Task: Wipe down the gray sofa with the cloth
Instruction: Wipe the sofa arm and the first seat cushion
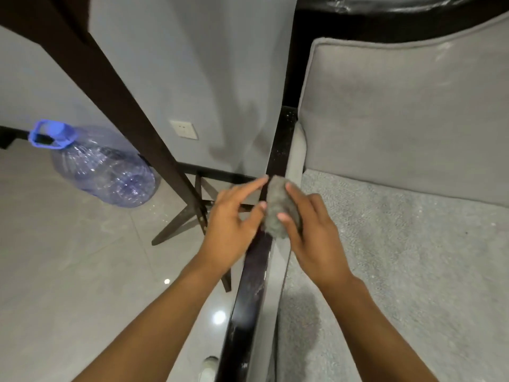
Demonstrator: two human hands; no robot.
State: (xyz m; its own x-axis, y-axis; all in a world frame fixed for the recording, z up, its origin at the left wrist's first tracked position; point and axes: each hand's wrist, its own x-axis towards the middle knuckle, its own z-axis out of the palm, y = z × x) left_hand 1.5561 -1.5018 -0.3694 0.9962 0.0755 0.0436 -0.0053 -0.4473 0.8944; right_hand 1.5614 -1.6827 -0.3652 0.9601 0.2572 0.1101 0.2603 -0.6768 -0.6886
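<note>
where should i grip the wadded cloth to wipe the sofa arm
Probably over the top of the cloth, coming from the right as the right hand does: it is bunched into a wad, so fingers wrapped over it leave the underside free for the dark armrest.

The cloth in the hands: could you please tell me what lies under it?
The sofa's black arm rail runs under the cloth, gripped by the right hand; the covered stretch is hidden.
</note>
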